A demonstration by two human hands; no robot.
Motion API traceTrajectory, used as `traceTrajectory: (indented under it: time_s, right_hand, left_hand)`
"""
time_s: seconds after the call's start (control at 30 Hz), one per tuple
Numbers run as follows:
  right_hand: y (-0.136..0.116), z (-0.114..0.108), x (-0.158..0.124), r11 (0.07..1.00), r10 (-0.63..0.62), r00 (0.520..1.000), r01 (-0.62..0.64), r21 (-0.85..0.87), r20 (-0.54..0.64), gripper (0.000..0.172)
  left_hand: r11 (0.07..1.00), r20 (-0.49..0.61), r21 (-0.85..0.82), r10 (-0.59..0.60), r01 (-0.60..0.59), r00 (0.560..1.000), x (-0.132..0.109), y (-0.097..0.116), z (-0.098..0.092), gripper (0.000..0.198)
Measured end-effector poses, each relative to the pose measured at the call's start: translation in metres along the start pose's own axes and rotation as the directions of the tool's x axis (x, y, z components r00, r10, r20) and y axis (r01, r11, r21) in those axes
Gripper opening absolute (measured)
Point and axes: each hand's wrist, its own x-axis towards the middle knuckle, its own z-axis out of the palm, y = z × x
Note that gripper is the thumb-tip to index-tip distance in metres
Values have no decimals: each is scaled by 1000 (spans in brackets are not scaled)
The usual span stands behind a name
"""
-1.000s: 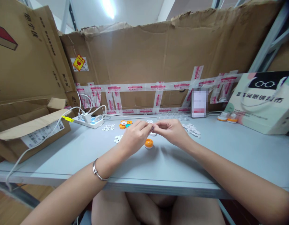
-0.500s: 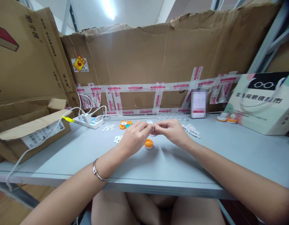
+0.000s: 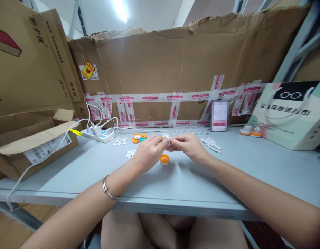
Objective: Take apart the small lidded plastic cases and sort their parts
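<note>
My left hand (image 3: 150, 151) and my right hand (image 3: 188, 147) meet above the middle of the table, fingertips pinched together. Between them is a small whitish part (image 3: 168, 142), mostly covered by the fingers and too small to name. Just below the hands, an orange round cap (image 3: 164, 159) with a white base rests on the table. Behind my left hand lie several orange, white and teal ring-shaped caps (image 3: 136, 137). Small white discs (image 3: 130, 154) are partly hidden by the left hand. To the right of my right hand is a heap of small white pieces (image 3: 211, 145).
More white discs (image 3: 120, 141) lie near a power strip (image 3: 100, 135) with cables. Clear cups (image 3: 187, 130) line the back, beside a phone (image 3: 219, 116). Two orange-and-white capped items (image 3: 255, 132) stand by a paper bag (image 3: 292, 117). An open carton (image 3: 48, 145) is at left.
Both hands stay pinched at nearly the same spot. The fingertips and the small part between them have shifted very slightly; the caps and heaps have not moved.
</note>
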Motion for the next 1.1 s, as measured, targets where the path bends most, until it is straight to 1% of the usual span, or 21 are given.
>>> traceTrajectory:
  time_s: [0.1, 0.2, 0.33, 0.4, 0.43, 0.5, 0.57, 0.6, 0.67, 0.73, 0.83, 0.93, 1.0, 1.03, 1.07, 1.1]
  right_hand:
    - [-2, -1, 0, 998, 56, 998, -56, 9, 4, 24]
    - [-4, -1, 0, 996, 85, 996, -86, 10, 25, 21]
    - [-6, 1, 1, 987, 161, 986, -161, -5, 38, 14]
    - [-6, -3, 5, 980, 199, 980, -198, -30, 28, 12]
    - [-7, -8, 7, 980, 189, 982, -190, -55, -7, 10]
    - [-7, -25, 14, 980, 96, 984, -119, -157, -148, 6]
    - [-6, -46, 22, 946, -38, 958, -57, -319, -285, 2]
    - [-4, -57, 26, 921, -54, 949, -73, -382, -310, 1]
    - [2, -74, 33, 867, -22, 960, -121, -483, -281, 3]
    - [9, -83, 38, 792, 20, 972, -158, -590, -234, 5]
    - [18, -85, 41, 682, 60, 977, -190, -706, -205, 7]
    - [17, -83, 40, 629, 56, 977, -194, -753, -206, 5]
    - [12, -80, 37, 614, 5, 977, -171, -770, -214, 8]
    - [9, -77, 34, 632, -29, 976, -148, -761, -214, 12]
    - [5, -72, 31, 677, -55, 977, -114, -728, -204, 16]
    - [1, -65, 28, 744, -69, 982, -65, -665, -174, 21]
  left_hand:
    - [999, -4, -37, -10, 10, 1000, 0, -1, 1, 14]
    - [994, -22, -103, -32, 29, 999, 0, -1, 1, 13]
    - [969, -90, -244, -63, 39, 994, 4, -1, -1, 10]
    - [954, -143, -295, -102, 56, 984, 6, -2, -3, 10]
    - [947, -171, -313, -133, 74, 976, 7, -4, -4, 11]
    - [933, -206, -340, -194, 116, 959, 8, -7, -5, 12]
    - [921, -207, -360, -238, 152, 949, 8, -10, -6, 14]
    - [915, -197, -369, -251, 166, 948, 7, -12, -5, 14]
    - [905, -167, -383, -266, 186, 949, 7, -13, -4, 14]
    - [897, -138, -394, -273, 200, 952, 6, -13, -2, 15]
    - [888, -104, -406, -278, 214, 955, 6, -12, -1, 16]
    - [882, -93, -416, -283, 220, 955, 6, -11, -1, 17]
    - [881, -95, -419, -285, 221, 954, 6, -11, -1, 17]
    - [881, -98, -419, -284, 220, 954, 6, -10, -1, 17]
    - [882, -100, -418, -281, 216, 954, 6, -10, -1, 16]
    - [884, -102, -416, -276, 211, 956, 6, -9, -1, 16]
